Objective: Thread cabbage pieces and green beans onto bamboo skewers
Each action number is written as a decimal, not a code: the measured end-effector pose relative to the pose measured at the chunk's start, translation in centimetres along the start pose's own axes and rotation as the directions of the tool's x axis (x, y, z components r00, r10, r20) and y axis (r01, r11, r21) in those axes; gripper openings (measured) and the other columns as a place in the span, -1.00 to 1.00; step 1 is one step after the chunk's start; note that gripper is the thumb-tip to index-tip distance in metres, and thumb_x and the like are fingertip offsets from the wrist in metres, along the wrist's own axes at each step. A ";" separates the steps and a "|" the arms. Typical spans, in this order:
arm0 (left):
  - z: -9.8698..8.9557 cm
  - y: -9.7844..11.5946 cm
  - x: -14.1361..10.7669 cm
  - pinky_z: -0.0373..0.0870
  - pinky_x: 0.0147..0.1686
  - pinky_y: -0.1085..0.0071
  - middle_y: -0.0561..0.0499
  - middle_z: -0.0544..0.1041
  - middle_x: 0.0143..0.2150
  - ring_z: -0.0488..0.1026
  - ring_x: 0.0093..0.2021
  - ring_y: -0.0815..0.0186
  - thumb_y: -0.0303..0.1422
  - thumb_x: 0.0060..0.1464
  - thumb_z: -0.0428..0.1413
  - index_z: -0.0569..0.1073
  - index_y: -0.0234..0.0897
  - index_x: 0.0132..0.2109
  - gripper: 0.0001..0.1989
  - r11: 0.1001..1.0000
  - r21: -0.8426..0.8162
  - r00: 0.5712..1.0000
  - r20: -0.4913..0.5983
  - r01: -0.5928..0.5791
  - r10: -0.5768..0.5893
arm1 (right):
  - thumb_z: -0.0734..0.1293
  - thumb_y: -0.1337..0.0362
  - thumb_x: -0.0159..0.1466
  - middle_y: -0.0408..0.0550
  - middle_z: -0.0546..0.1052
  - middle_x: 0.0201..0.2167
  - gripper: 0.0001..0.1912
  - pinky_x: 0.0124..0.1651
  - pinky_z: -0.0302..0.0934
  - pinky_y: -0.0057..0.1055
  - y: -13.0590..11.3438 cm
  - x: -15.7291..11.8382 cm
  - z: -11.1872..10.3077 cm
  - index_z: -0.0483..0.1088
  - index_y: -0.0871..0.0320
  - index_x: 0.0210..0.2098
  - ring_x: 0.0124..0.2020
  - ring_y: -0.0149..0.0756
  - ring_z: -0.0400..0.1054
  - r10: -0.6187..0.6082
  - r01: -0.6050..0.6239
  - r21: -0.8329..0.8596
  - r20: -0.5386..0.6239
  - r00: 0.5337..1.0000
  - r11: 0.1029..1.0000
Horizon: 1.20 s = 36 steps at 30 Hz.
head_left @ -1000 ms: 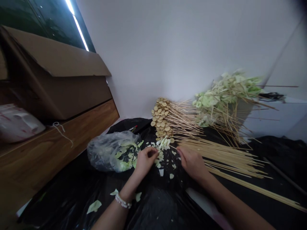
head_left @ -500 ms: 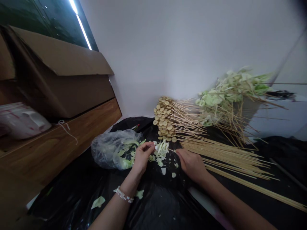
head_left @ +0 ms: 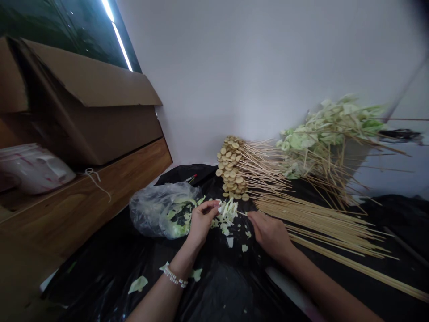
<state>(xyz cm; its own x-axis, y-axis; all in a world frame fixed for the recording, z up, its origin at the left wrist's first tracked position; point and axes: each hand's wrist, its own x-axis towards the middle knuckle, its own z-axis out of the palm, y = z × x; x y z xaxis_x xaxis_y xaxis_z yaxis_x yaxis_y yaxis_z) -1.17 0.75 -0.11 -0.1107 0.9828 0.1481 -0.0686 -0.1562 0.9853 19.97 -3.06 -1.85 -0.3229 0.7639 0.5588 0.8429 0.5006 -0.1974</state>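
Pale green cabbage (head_left: 228, 211) bunched on a bamboo skewer (head_left: 243, 213) between two hands

The left hand (head_left: 202, 221) sits just beside the bunch, its fingers (head_left: 212, 206) pressed together on the torn leaf pieces. The right hand (head_left: 270, 233) has its fingers (head_left: 259, 223) clamped on the other end of the skewer, and the thin stick runs out from them toward the left hand. Gripping from both sides appears to keep the stick steady and stop the pieces from sliding. The bunch sits between the hands, above a black plastic sheet (head_left: 214, 286) strewn with loose cabbage scraps (head_left: 229, 242).

A clear plastic bag (head_left: 157, 213) of cabbage lies close to the left hand, seemingly placed for easy reaching. Bare skewers (head_left: 321, 222) lie in a loose spread near the right hand, which likewise looks like a matter of reach. Further off, skewers with round tan slices (head_left: 231, 167) are stacked with their loaded ends together near a white wall (head_left: 254, 76). Skewers with cabbage (head_left: 330, 129) are piled to the right, apparently set back from the working space. A cardboard box (head_left: 83, 103) stands on a wooden ledge (head_left: 83, 201) to the left.
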 end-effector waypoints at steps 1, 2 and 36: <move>0.0 0.0 0.0 0.39 -0.31 0.44 0.00 0.59 -0.36 0.44 -0.40 0.37 -0.30 -0.19 0.31 0.60 -0.31 -0.32 -0.77 1.000 0.005 1.000 -0.002 0.003 -0.003 | 0.09 0.40 0.35 -0.09 0.50 -0.37 -0.72 -0.37 0.03 -0.46 0.0 0.0 0.0 0.42 0.14 -0.26 -0.37 -0.38 0.36 0.006 -0.006 -0.005 -0.002 1.000 1.000; 0.0 0.0 0.0 0.39 -0.31 0.44 -0.01 0.60 -0.36 0.45 -0.40 0.36 -0.29 -0.17 0.30 0.61 -0.31 -0.30 -0.77 1.000 0.010 1.000 -0.003 0.007 -0.007 | 0.09 0.40 0.35 -0.09 0.50 -0.38 -0.73 -0.37 0.03 -0.46 -0.1 0.0 0.0 0.42 0.14 -0.26 -0.37 -0.38 0.36 0.012 -0.012 -0.010 -0.004 1.000 1.000; -0.1 0.1 0.1 0.39 -0.30 0.43 -0.04 0.61 -0.33 0.49 -0.36 0.29 -0.37 -0.12 0.22 0.59 -0.29 -0.33 -0.85 0.966 0.199 0.985 -0.020 -0.166 0.173 | 0.08 0.28 0.40 -0.08 0.51 -0.38 -0.70 -0.41 -0.03 -0.42 0.2 0.4 -0.5 0.43 0.14 -0.23 -0.44 -0.38 0.33 -0.014 0.015 -0.096 0.014 1.000 0.995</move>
<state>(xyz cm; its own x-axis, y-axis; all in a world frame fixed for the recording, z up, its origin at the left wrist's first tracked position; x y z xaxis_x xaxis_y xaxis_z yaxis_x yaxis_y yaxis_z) -1.31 0.83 0.03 -0.1405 0.9387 0.3149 0.1496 -0.2943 0.9439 20.22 -2.88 -1.32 -0.3402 0.7625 0.5503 0.8753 0.4707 -0.1111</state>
